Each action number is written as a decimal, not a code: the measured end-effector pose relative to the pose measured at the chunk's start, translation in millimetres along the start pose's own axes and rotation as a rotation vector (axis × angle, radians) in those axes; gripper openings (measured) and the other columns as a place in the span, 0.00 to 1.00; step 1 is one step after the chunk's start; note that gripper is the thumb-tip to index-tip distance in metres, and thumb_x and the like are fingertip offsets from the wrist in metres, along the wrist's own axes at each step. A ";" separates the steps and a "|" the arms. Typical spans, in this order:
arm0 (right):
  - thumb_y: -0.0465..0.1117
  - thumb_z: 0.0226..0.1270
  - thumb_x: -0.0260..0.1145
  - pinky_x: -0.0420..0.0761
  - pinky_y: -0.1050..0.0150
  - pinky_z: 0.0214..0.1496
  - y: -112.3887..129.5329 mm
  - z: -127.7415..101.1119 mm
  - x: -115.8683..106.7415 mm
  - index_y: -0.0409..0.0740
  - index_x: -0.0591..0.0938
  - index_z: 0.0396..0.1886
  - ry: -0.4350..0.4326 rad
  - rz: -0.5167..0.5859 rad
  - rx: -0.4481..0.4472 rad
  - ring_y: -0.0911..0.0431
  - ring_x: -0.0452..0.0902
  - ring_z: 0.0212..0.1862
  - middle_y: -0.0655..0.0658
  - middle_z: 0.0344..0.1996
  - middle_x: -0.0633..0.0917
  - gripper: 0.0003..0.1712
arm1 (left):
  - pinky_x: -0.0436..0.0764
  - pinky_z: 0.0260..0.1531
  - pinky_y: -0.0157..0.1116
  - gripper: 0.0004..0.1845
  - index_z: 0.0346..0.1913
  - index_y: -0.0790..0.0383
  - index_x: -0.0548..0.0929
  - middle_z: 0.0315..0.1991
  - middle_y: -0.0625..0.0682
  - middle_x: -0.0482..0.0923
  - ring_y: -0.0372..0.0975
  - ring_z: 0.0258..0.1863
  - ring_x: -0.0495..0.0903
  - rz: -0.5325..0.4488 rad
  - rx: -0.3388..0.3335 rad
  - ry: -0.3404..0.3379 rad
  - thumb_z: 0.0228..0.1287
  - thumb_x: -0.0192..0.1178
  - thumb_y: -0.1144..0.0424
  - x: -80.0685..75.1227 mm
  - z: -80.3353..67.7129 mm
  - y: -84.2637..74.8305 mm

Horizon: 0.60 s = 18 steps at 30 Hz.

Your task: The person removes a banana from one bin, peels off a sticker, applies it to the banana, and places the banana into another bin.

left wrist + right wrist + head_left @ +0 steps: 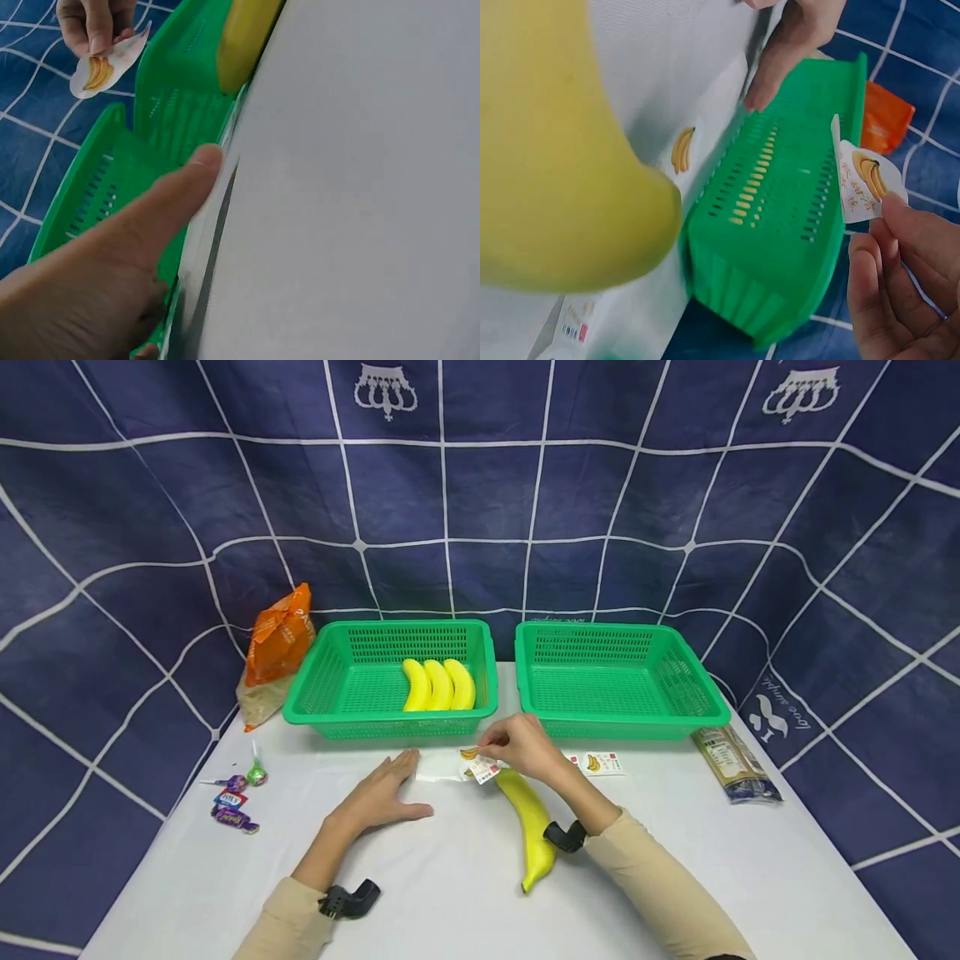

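Observation:
My right hand [525,747] pinches a small white label with a banana picture [484,769] between thumb and fingers. In the right wrist view this label [864,180] is bent, one part folded up from the rest. My left hand [382,797] rests on the table with thumb spread, fingertips at the end of a pale label strip [438,767]. More banana labels [602,764] show further right along the strip. A large yellow banana [531,822] lies below the right hand, its tip toward me, and looms close in the right wrist view.
A green basket [390,728] at the back left holds three bananas [439,687]. Beside it stands a second green basket [622,727]. An orange bag [281,643], lollipops [257,772] and wrapped sweets [232,817] are at left; a flat packet [733,762] lies at right.

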State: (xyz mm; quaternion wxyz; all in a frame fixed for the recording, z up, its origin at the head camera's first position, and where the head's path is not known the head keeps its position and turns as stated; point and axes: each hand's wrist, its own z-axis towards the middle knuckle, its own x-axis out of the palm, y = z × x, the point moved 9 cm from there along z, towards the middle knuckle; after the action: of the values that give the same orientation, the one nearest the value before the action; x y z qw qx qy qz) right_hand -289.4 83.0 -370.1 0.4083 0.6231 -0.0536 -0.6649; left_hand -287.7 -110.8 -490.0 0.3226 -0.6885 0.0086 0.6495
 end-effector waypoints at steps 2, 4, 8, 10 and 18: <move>0.39 0.60 0.72 0.77 0.72 0.31 -2.5 -5.4 -5.8 0.48 0.89 0.28 -0.012 0.015 0.021 0.68 0.78 0.24 0.54 0.24 0.88 0.03 | 0.57 0.74 0.53 0.59 0.74 0.68 0.58 0.76 0.62 0.56 0.56 0.75 0.57 -0.024 -0.008 0.006 0.48 0.68 0.32 0.6 -0.2 -9.7; 0.40 0.60 0.72 0.77 0.72 0.34 -6.1 -11.1 -10.4 0.48 0.89 0.29 -0.022 0.027 0.046 0.68 0.78 0.26 0.54 0.25 0.88 0.03 | 0.58 0.73 0.54 0.60 0.75 0.65 0.57 0.77 0.59 0.54 0.57 0.75 0.56 -0.061 -0.013 0.027 0.47 0.67 0.31 4.4 -1.6 -24.2; 0.41 0.59 0.72 0.77 0.69 0.37 -13.8 -22.6 -22.4 0.49 0.90 0.30 -0.065 0.045 0.108 0.67 0.79 0.27 0.54 0.26 0.89 0.03 | 0.60 0.72 0.54 0.58 0.77 0.59 0.54 0.78 0.54 0.51 0.57 0.75 0.55 -0.158 0.004 0.110 0.50 0.65 0.31 22.4 -2.6 -62.7; 0.42 0.58 0.73 0.77 0.69 0.37 -17.8 -28.4 -29.2 0.49 0.90 0.29 -0.088 0.048 0.141 0.66 0.79 0.27 0.54 0.26 0.89 0.02 | 0.60 0.73 0.54 0.58 0.77 0.60 0.52 0.78 0.55 0.49 0.55 0.76 0.54 -0.185 0.031 0.148 0.52 0.64 0.31 33.6 -0.7 -81.5; 0.41 0.57 0.74 0.79 0.71 0.31 -23.6 -48.7 -42.7 0.48 0.89 0.28 -0.114 0.034 0.166 0.66 0.79 0.28 0.54 0.25 0.88 0.03 | 0.57 0.75 0.48 0.61 0.77 0.66 0.49 0.79 0.57 0.44 0.47 0.78 0.48 -0.137 0.100 0.159 0.52 0.60 0.27 57.2 7.1 -123.0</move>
State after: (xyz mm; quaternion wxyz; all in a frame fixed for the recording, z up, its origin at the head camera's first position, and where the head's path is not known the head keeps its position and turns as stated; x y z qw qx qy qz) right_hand -262.8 145.9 -360.8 0.3627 0.6150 -0.1423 -0.6855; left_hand -232.1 13.1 -487.8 0.3985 -0.7198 0.0195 0.5681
